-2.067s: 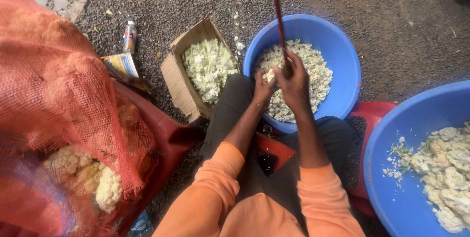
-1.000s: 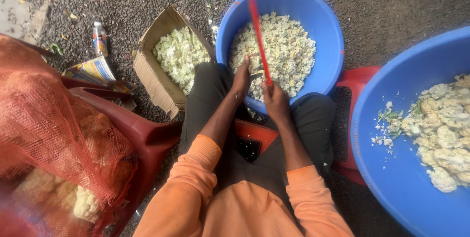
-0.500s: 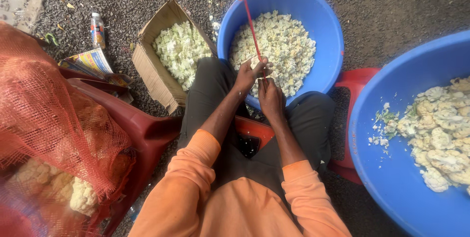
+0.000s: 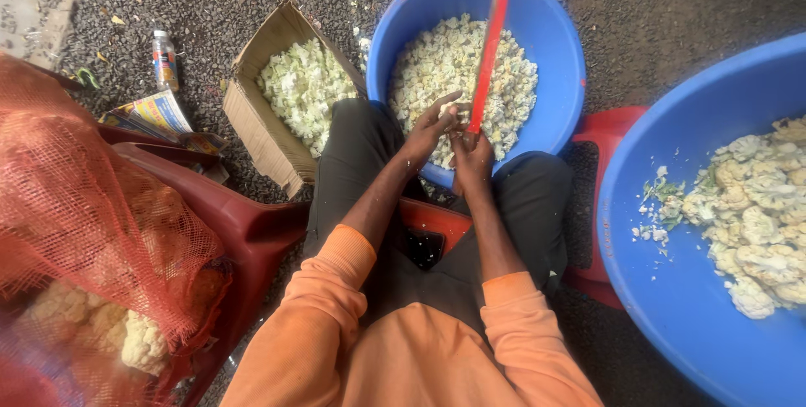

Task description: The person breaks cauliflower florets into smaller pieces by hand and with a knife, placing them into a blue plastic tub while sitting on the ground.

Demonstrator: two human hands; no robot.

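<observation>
The right hand (image 4: pixel 473 157) has tilted the red knife (image 4: pixel 489 58) upright again, gripping it, while the left hand (image 4: pixel 430 128) pinches a cauliflower piece (image 4: pixel 452 110) over the blue tub (image 4: pixel 554 33)

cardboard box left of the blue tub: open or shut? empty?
Open and partly full: the cardboard box has its flaps spread, with pale cauliflower pieces inside.
</observation>
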